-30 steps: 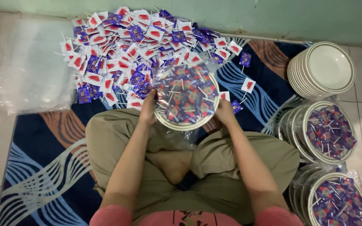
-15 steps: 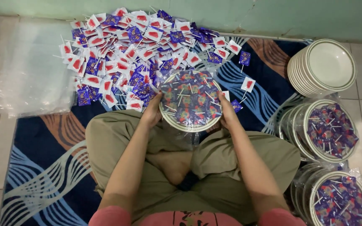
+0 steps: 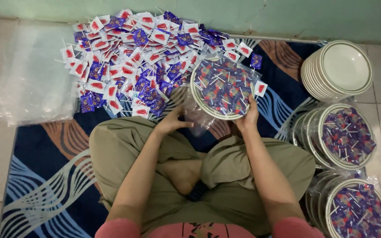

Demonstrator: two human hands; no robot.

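Since half a second ago, the left hand point(image 3: 173, 123) has dropped off the plate point(image 3: 222, 87) and now pinches the clear bag point(image 3: 195, 112) below it. Right hand point(image 3: 248, 117) grips the rim, holding the sweet-filled plate tilted above the rug point(image 3: 45, 176), beside the wrapper pile point(image 3: 128, 61).

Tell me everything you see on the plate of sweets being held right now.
The plate is round and pale with a dark line around the rim, heaped with small purple and red wrapped lollipops on white sticks. It sits inside a clear plastic bag that bunches loosely at its lower left. It is tilted toward the camera, above the rug, beside the loose pile of sweets. The right hand grips its lower right edge; the left hand holds the loose plastic.
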